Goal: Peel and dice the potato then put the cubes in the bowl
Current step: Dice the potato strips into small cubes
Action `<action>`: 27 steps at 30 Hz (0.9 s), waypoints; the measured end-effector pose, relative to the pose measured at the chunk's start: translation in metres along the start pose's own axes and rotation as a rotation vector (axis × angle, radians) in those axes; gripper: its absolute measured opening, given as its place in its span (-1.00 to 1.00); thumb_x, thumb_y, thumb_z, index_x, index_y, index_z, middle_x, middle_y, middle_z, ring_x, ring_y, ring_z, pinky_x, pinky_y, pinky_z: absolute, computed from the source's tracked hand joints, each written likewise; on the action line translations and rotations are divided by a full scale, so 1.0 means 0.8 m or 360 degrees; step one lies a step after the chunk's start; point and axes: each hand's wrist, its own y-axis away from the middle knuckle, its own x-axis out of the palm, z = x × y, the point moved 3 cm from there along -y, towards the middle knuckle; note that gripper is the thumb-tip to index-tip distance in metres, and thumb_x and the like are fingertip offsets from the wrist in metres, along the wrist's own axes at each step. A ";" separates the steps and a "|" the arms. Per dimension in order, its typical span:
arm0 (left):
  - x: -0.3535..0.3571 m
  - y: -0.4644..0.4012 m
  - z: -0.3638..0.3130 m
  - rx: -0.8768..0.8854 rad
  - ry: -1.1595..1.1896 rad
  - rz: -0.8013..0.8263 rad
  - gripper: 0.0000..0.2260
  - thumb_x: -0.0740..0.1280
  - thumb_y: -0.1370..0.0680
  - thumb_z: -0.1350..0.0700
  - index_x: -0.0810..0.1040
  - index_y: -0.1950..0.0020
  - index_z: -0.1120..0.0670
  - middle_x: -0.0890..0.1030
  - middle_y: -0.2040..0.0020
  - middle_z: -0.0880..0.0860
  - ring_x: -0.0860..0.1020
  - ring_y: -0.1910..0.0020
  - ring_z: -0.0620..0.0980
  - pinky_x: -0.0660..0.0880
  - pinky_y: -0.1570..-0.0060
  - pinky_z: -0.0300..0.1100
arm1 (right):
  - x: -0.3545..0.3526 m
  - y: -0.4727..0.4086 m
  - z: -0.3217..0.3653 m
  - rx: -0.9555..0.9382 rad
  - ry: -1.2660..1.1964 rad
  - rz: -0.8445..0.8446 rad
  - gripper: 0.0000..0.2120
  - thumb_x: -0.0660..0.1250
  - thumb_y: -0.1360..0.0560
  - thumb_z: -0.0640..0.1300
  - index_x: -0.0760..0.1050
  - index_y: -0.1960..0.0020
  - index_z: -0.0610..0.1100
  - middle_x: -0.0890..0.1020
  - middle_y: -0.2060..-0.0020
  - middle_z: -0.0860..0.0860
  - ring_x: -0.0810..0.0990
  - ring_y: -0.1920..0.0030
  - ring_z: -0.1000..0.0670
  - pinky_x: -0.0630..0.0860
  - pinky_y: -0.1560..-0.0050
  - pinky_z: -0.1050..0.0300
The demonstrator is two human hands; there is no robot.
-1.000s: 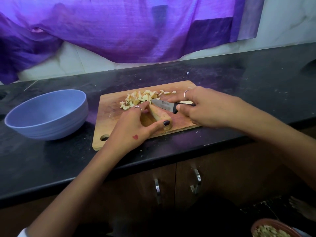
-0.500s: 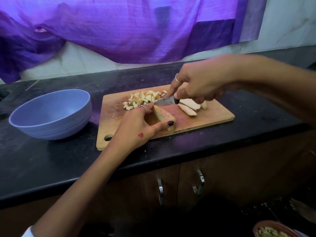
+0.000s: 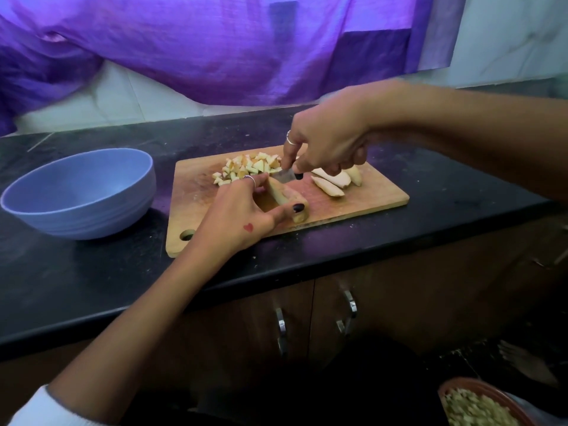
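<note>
On the wooden cutting board [image 3: 378, 199], my left hand [image 3: 239, 215] pinches a long potato wedge [image 3: 284, 195] between thumb and fingers. My right hand [image 3: 327, 142] grips a small knife [image 3: 284, 174] from above, its blade set down at the wedge's far end. A pile of potato cubes [image 3: 246, 167] lies at the board's back, just left of the blade. Further cut wedges [image 3: 333, 182] lie on the board under my right hand, partly hidden by it. The blue bowl [image 3: 78, 192] stands left of the board with nothing visible inside.
The board sits near the front edge of a black counter [image 3: 92, 281]. A purple cloth [image 3: 215, 47] hangs along the back wall. Below are cabinet doors with metal handles [image 3: 350, 312]. A brown dish of pale pieces [image 3: 479, 404] shows at the bottom right.
My right hand has risen from a flat reach across the board to an upright grip, turning the knife blade down onto the wedge's far end. The wedges beside it came into sight. My left hand kept its hold.
</note>
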 end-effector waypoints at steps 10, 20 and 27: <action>0.001 0.001 0.000 0.0035 -0.0016 0.0000 -0.27 0.42 -0.43 -0.18 0.28 -0.50 0.07 0.49 -0.36 0.00 0.40 -0.34 -0.10 0.27 -0.19 -0.30 | 0.004 0.013 -0.004 0.0062 -0.0067 0.0011 -0.76 0.21 -0.61 -0.17 0.49 -0.25 -0.09 0.42 0.51 -0.06 0.24 0.65 0.08 0.17 0.66 0.35; 0.006 -0.001 0.001 0.0051 -0.0017 -0.0037 -0.25 0.42 -0.41 -0.22 0.29 -0.49 0.09 0.50 -0.34 0.02 0.45 -0.29 -0.10 0.37 -0.17 -0.25 | -0.012 0.023 -0.009 0.0146 -0.0155 0.0040 -0.78 0.21 -0.61 -0.12 0.49 -0.23 -0.03 0.37 0.61 0.01 0.23 0.65 0.12 0.14 0.68 0.36; 0.006 -0.003 0.001 0.0101 -0.0006 -0.0082 -0.23 0.43 -0.37 -0.24 0.33 -0.47 0.09 0.53 -0.31 0.02 0.49 -0.26 -0.09 0.42 -0.23 -0.17 | 0.019 0.023 -0.007 0.0028 0.0153 -0.0209 -0.76 0.19 -0.60 -0.06 0.52 -0.22 0.01 0.47 0.61 0.01 0.35 0.70 0.05 0.30 0.66 0.37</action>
